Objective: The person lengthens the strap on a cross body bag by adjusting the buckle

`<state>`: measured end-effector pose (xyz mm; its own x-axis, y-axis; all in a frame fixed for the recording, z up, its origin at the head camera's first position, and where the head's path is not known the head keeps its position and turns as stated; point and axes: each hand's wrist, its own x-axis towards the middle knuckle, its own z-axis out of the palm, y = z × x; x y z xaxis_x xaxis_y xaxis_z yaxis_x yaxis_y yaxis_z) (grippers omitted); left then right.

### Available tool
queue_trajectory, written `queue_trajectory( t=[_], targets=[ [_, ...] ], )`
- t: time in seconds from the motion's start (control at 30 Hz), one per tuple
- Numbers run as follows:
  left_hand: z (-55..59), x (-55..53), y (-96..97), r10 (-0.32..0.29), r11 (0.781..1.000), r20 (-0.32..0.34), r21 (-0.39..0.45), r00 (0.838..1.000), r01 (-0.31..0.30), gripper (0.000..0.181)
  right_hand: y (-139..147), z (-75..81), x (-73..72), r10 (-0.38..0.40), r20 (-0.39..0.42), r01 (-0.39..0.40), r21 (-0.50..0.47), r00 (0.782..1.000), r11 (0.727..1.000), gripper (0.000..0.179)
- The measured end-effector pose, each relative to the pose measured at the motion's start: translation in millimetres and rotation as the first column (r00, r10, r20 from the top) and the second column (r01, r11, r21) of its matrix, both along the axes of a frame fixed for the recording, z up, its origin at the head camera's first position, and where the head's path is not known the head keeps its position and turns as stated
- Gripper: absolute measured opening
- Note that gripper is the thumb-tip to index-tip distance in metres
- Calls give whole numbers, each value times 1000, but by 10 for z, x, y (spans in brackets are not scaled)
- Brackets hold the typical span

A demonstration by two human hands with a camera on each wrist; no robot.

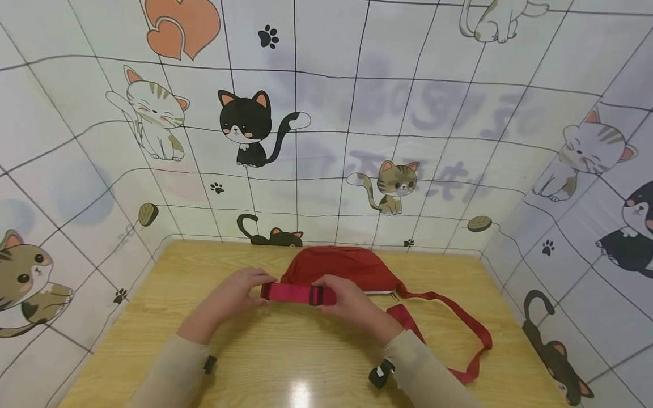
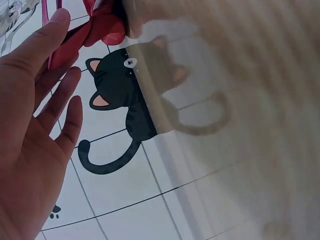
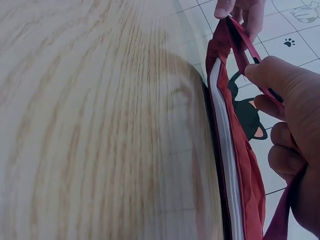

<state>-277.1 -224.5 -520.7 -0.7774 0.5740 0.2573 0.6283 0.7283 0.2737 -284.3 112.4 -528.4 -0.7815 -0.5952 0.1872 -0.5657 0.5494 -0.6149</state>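
Observation:
A red waist bag [image 1: 342, 266] lies at the back of the table, its pale zip [image 3: 227, 145] along the front edge. In front of it a brighter red webbing strap [image 1: 291, 293] is stretched level between both hands. My left hand [image 1: 232, 297] pinches the strap's left end between thumb and fingers, close to the bag's left corner. My right hand [image 1: 352, 306] pinches the strap's right part, thumb and forefinger right by a black slider buckle [image 1: 316, 295]. In the right wrist view, webbing [image 3: 280, 220] also hangs down from under the right hand.
From the bag's right end a long strap [image 1: 479, 331] loops over the wooden table [image 1: 285, 357]. Another strap stretch [image 1: 405, 320] passes beside the right forearm. A small black object [image 1: 381, 374] sits by the right cuff. Cat-print walls [image 1: 326, 153] enclose the back and sides.

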Motion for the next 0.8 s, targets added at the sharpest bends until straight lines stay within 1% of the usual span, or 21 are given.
queue_trajectory(
  t=[0.07, 0.1, 0.17, 0.27, 0.4, 0.5, 0.57, 0.67, 0.8],
  targets=[
    [7, -7, -8, -12, 999, -18, -34, 1000, 12, 53, -12, -19, 5, 0, -17, 1, 9, 1000, 1000, 49],
    [7, -10, -11, -15, 999, -16, -48, 1000, 14, 53, -22, -30, 9, -2, -23, 3, 18, 1000, 1000, 49],
    [0, -10, -16, -12, 997, 0, -80, 1000, 12, 54, -44, -57, 22, -6, -30, 7, 33, 1000, 999, 47],
    [-28, -6, -17, 14, 992, 26, -127, 1000, -10, 57, -83, -94, 54, -19, -7, 20, 50, 1000, 999, 46],
    [-73, -16, -14, 50, 990, 81, -138, 996, -38, 58, -131, -132, 103, -44, 43, 41, 56, 998, 998, 44],
    [-105, -26, -23, 54, 990, 113, -136, 992, -39, 55, -165, -170, 135, -44, 73, 39, 59, 996, 997, 41],
    [-125, -30, -35, 54, 990, 123, -139, 991, -37, 53, -188, -202, 152, -41, 83, 36, 66, 996, 997, 39],
    [-150, -34, -53, 67, 990, 151, -132, 986, -47, 52, -228, -251, 165, -33, 69, 28, 75, 997, 997, 39],
    [-172, -39, -73, 93, 989, 184, -126, 978, -71, 53, -287, -285, 175, -35, 5, 34, 130, 999, 991, 40]
  ],
)
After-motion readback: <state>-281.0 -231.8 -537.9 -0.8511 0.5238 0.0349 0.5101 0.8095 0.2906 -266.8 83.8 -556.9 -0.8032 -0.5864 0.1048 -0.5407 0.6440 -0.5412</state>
